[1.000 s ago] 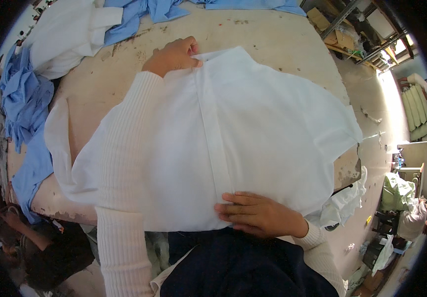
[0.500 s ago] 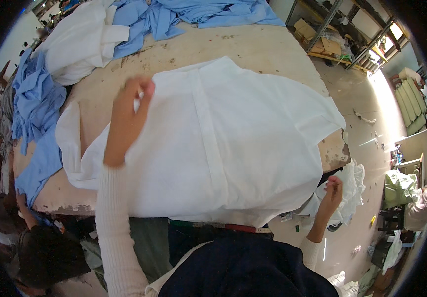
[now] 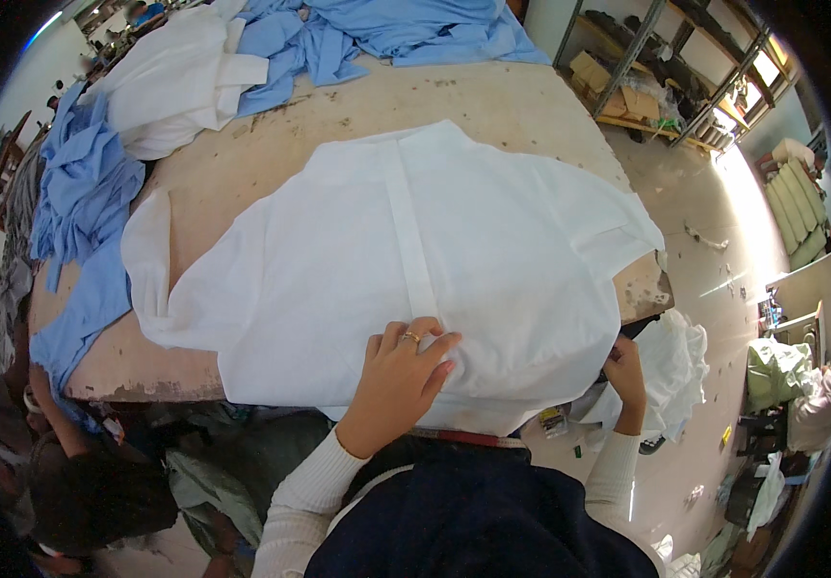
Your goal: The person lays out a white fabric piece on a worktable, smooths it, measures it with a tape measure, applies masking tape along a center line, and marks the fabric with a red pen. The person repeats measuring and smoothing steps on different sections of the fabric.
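Observation:
A white long-sleeved shirt point(image 3: 492, 241) lies spread on the worn table point(image 3: 492, 96), its placket running down the middle. My left hand point(image 3: 406, 371) rests on the lower placket with fingers bent and apart, a ring on one finger. My right hand point(image 3: 624, 371) is at the shirt's lower right edge, fingers curled; whatever is between them is hidden.
Blue fabric point(image 3: 88, 193) and a folded white pile point(image 3: 165, 82) line the table's back and left. A co-worker's arm point(image 3: 59, 414) shows at lower left. Metal shelving point(image 3: 656, 67), bundled cloth point(image 3: 791, 207) and white fabric point(image 3: 671, 376) are at right.
My left hand has left the collar and come down onto the lower placket. My right hand has moved from beside the lower placket to the shirt's right edge, its fingers now curled.

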A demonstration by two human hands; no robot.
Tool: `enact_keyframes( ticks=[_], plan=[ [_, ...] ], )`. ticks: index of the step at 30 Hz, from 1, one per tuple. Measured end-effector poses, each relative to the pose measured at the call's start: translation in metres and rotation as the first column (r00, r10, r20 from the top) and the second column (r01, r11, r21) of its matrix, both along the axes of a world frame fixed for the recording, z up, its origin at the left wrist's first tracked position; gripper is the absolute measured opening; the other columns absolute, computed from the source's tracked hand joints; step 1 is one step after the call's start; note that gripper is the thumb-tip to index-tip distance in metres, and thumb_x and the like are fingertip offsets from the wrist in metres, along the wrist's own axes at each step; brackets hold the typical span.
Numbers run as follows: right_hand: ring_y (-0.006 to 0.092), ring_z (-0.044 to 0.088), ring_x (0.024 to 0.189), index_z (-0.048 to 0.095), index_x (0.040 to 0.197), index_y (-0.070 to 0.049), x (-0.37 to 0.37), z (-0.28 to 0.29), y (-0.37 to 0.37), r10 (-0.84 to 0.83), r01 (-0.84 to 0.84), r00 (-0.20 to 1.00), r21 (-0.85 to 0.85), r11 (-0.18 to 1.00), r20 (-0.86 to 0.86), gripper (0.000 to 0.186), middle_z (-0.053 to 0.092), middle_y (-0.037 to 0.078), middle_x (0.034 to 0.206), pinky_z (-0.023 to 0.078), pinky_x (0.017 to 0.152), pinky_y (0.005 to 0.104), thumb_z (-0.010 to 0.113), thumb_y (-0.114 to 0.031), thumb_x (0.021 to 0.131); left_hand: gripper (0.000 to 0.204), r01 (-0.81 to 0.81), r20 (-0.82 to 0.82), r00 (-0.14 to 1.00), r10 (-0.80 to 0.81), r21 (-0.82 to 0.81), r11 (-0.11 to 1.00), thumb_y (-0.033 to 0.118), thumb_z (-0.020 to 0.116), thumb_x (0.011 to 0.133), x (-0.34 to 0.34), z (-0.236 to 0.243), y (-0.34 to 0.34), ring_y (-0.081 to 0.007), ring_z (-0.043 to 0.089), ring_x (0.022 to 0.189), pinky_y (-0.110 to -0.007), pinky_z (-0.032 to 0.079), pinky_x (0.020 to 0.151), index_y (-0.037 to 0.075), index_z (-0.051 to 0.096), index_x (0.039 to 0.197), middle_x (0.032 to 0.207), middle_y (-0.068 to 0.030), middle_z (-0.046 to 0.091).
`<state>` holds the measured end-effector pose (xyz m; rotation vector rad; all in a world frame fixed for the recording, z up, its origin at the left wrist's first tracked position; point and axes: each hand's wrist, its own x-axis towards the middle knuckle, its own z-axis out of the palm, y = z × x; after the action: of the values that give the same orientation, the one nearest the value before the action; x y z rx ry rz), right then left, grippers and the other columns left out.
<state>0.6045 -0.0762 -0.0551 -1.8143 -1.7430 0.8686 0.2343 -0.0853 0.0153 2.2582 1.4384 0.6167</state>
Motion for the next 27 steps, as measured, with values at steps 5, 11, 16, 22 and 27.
enact_keyframes(
  ticks=[5,11,16,22,27],
  plan=[
    [0.0379,0.051,0.094,0.063,0.087,0.003,-0.024,-0.030,-0.005,-0.136,0.053,0.974,0.399,0.915,0.182,0.026,0.062,0.017,0.093,0.042,0.081,0.0418,0.054,-0.001,0.063,0.035,-0.037,-0.065,0.997,0.039,0.032,0.999,0.019,0.057,0.084,0.003,-0.003,-0.008,-0.0295,0.047,0.105,-0.043,0.038,0.086,0.013,0.056,0.118,0.119,-0.0071,0.049],
    [0.0371,0.049,0.094,0.062,0.085,0.003,-0.029,0.017,-0.005,0.083,-0.277,0.853,0.312,0.909,0.515,0.024,0.060,0.017,0.089,0.037,0.086,0.0448,0.056,-0.003,0.063,0.051,-0.053,-0.257,0.963,0.076,0.097,0.994,0.024,0.061,0.081,0.017,-0.001,-0.026,-0.0317,0.044,0.110,-0.043,0.037,0.088,0.007,0.047,0.126,0.129,-0.0120,0.042],
    [0.0384,0.053,0.085,0.062,0.076,0.002,-0.022,0.017,0.004,0.109,-0.232,0.876,0.213,0.949,0.470,0.016,0.061,0.021,0.085,0.040,0.078,0.0452,0.056,-0.009,0.066,0.058,-0.057,-0.316,0.944,0.091,0.113,0.992,0.028,0.064,0.079,0.021,-0.004,-0.033,-0.0332,0.042,0.114,-0.044,0.037,0.088,0.006,0.044,0.129,0.134,-0.0141,0.038],
    [0.0400,0.059,0.075,0.063,0.082,-0.001,-0.005,-0.015,0.027,0.294,-0.341,0.788,-0.014,0.940,0.541,0.022,0.063,0.021,0.085,0.043,0.076,0.0469,0.056,-0.019,0.072,0.059,-0.054,-0.328,0.940,0.094,0.129,0.990,0.031,0.063,0.079,0.022,-0.005,-0.034,-0.0334,0.041,0.114,-0.044,0.036,0.088,0.005,0.044,0.129,0.135,-0.0148,0.037],
    [0.0385,0.061,0.082,0.064,0.092,-0.001,-0.008,-0.008,0.031,0.371,-0.421,0.848,0.055,0.905,0.379,0.030,0.065,0.018,0.090,0.046,0.078,0.0473,0.058,-0.024,0.073,0.059,-0.068,-0.341,0.934,0.108,0.126,0.990,0.032,0.062,0.080,0.021,-0.007,-0.034,-0.0335,0.040,0.115,-0.045,0.036,0.088,0.006,0.044,0.129,0.136,-0.0137,0.037]
  ],
)
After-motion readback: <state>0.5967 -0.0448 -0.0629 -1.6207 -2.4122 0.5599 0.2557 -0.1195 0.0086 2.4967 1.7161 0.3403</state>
